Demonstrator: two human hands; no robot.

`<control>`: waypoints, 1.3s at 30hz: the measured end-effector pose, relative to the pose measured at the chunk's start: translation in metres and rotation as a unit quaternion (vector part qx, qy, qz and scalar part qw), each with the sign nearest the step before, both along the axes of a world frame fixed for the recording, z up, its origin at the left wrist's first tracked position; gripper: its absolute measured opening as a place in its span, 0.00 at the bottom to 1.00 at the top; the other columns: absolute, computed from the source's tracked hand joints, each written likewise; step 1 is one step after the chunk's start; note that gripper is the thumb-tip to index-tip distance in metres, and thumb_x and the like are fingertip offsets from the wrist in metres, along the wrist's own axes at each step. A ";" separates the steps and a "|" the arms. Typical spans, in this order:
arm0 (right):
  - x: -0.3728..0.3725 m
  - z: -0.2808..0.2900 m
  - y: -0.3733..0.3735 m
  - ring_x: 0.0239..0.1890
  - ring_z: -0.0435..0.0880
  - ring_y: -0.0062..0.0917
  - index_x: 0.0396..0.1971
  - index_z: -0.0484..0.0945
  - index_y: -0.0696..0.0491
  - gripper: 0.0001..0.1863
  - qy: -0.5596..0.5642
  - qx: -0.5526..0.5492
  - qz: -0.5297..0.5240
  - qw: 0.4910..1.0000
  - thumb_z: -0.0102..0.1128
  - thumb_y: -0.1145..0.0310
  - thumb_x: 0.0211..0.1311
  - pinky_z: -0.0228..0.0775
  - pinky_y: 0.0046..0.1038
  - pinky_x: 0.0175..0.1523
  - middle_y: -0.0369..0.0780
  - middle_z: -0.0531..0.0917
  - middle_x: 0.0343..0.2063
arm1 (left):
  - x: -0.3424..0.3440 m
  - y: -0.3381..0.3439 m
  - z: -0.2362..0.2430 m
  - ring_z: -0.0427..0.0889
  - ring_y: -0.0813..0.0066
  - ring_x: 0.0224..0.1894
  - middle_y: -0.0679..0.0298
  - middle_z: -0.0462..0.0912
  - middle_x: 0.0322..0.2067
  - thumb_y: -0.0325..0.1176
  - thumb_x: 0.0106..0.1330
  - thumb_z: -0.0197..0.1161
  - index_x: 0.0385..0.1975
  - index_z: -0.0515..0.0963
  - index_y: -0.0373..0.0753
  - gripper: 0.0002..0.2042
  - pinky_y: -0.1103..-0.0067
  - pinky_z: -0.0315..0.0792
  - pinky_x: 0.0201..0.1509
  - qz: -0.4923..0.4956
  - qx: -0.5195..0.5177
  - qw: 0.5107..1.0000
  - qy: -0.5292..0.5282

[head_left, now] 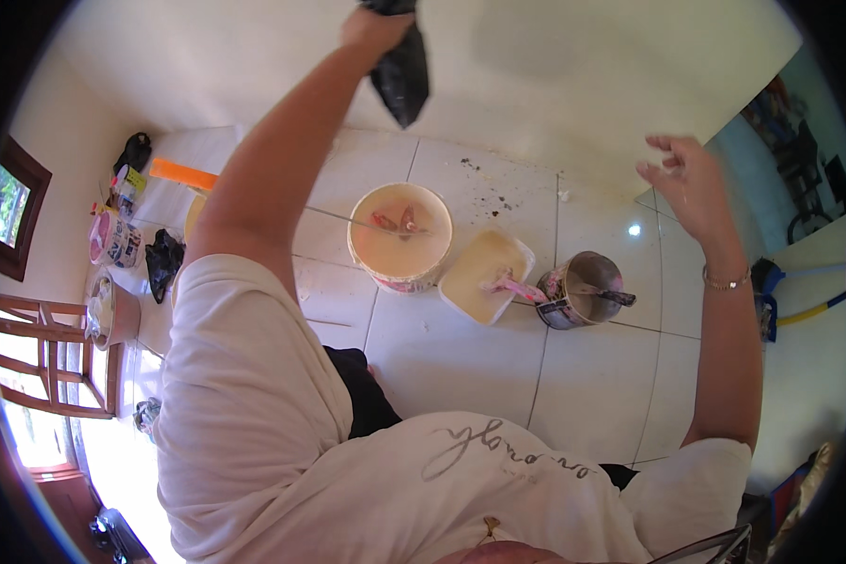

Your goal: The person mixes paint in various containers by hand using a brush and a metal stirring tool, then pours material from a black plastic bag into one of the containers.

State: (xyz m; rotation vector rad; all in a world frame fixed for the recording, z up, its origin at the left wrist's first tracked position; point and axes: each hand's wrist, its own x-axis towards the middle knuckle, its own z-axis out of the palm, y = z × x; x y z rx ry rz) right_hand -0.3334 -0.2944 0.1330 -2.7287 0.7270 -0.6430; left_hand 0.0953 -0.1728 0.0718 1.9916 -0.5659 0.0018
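My left hand [376,33] is raised to the pale wall [573,85] and closed on a black plastic bag [401,80], which hangs down from it. My right hand [688,186] is lifted on the right with its curved fingers apart and nothing in them. On the floor between my arms stands a round bucket [371,261] of cream paint, with a reddish thing partly sunk in it and a thin rod across its mouth. Beside it lies a shallow tub [470,293] of cream paint with a pink-handled brush [522,288] over its edge.
Right of the tub is a pot [559,310] with a black-handled tool [616,296]. Dark crumbs [503,202] dot the tiles by the wall. Leftward are an orange tube [183,175], a black bag [164,263], tubs [113,315] and a wooden chair [52,362]. Brooms [771,301] stand far right.
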 end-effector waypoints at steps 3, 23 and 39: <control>-0.026 -0.031 -0.026 0.36 0.77 0.28 0.44 0.77 0.60 0.21 0.040 0.100 -0.049 0.993 0.65 0.64 0.52 0.71 0.28 0.43 0.45 0.78 0.41 | 0.059 0.037 -0.025 0.79 0.64 0.46 0.57 0.78 0.45 0.49 0.46 0.72 0.49 0.74 0.33 0.33 0.66 0.74 0.46 0.062 0.065 0.996 0.023; -0.207 -0.129 -0.009 0.33 0.80 0.33 0.37 0.78 0.63 0.20 0.293 0.271 -0.171 0.901 0.65 0.63 0.49 0.72 0.30 0.40 0.47 0.81 0.30 | -0.055 0.072 0.009 0.73 0.61 0.53 0.53 0.73 0.54 0.50 0.57 0.64 0.57 0.68 0.37 0.31 0.72 0.66 0.57 -0.357 0.246 0.900 0.049; -0.262 -0.203 -0.014 0.30 0.81 0.27 0.41 0.77 0.65 0.23 0.322 0.385 -0.230 0.834 0.65 0.61 0.51 0.74 0.27 0.34 0.47 0.81 0.29 | -0.188 0.148 0.004 0.79 0.73 0.42 0.61 0.80 0.39 0.30 0.54 0.69 0.45 0.76 0.36 0.18 0.77 0.74 0.47 -0.537 0.289 0.777 0.155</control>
